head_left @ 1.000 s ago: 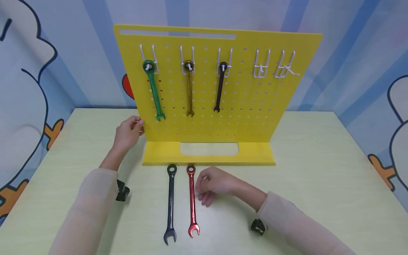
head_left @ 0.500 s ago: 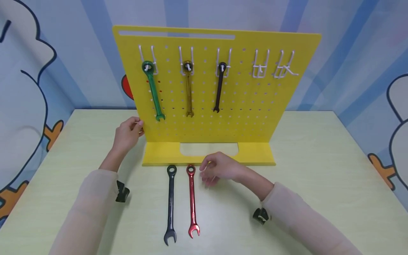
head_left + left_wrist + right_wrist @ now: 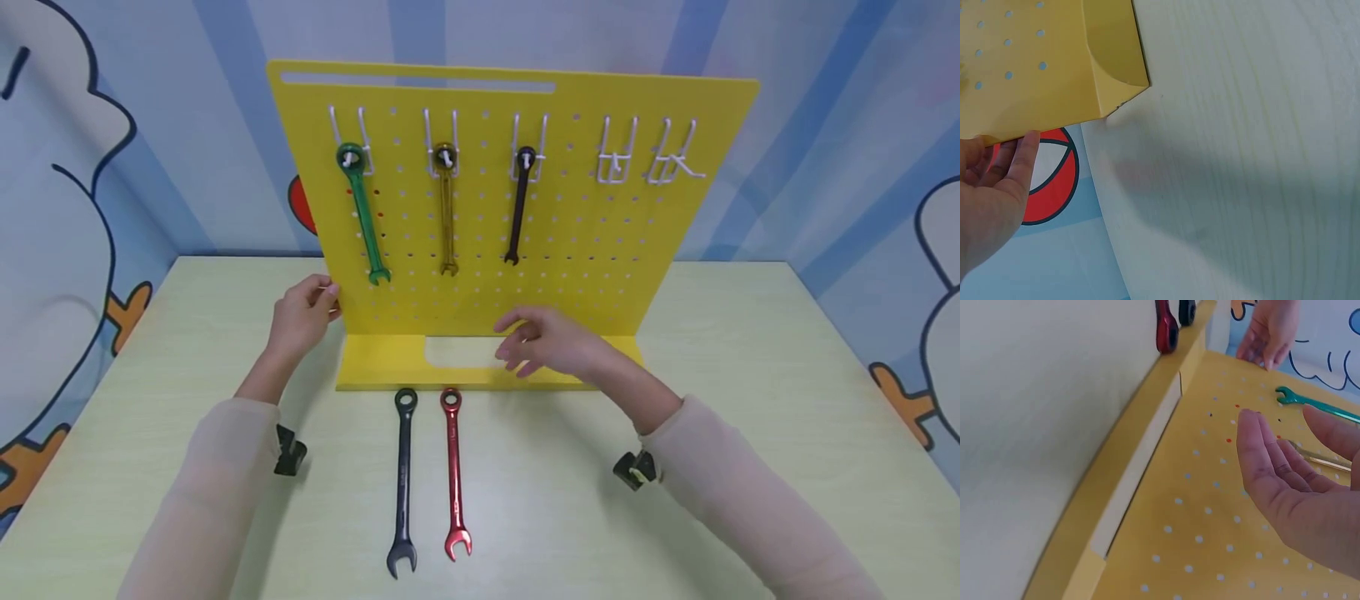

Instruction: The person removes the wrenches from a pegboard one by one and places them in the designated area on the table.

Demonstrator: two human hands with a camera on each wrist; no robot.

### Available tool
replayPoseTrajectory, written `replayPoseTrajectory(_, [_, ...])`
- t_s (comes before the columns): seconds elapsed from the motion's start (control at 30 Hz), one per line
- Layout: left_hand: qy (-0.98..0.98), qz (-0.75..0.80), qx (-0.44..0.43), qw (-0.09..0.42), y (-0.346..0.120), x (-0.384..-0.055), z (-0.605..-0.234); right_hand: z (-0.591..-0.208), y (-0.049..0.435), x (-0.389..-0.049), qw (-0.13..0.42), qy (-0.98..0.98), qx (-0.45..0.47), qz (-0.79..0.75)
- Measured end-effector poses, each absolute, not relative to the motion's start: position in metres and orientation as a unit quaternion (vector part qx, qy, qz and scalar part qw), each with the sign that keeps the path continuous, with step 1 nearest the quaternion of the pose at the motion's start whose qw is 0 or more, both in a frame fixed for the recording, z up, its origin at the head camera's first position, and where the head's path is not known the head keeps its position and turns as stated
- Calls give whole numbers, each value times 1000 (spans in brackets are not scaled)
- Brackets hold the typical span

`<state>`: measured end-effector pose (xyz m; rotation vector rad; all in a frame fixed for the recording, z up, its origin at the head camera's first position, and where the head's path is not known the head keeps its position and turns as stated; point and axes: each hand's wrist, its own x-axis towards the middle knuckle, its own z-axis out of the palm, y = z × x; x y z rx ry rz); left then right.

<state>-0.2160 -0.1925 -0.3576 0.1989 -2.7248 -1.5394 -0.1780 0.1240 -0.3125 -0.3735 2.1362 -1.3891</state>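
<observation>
A yellow pegboard [image 3: 472, 292] stands upright on its base. My left hand [image 3: 298, 315] holds its left edge; in the left wrist view the fingers [image 3: 1021, 164] meet the board's rim. My right hand [image 3: 547, 342] hovers in front of the lower board, fingers loosely bent and holding nothing. A green wrench [image 3: 363, 212], a gold wrench [image 3: 447, 212] and a black wrench [image 3: 519, 207] hang by their ring ends from white hooks. On the table before the base lie a dark grey wrench [image 3: 403, 483] and a red wrench [image 3: 453, 475], side by side.
Two white hooks, one straight [image 3: 615, 158] and one skewed [image 3: 672, 158], hold nothing at the board's upper right. The pale wood table [image 3: 750, 392] extends on both sides. A blue wall with cartoon figures [image 3: 825, 150] rises behind it.
My right hand has moved up and away from beside the red wrench to the front of the board, its fingers spreading a little. The left hand stays at the board's edge.
</observation>
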Motion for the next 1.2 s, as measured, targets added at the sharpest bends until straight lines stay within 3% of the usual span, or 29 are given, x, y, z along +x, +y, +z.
replayPoseTrajectory(0.8, [-872, -485, 67, 4, -192, -216, -358, -272, 141, -198, 134, 779, -148, -595])
replayPoseTrajectory(1.2, [-870, -488, 67, 2, -192, -217, -359, -253, 140, -207, 103, 781, -144, -599])
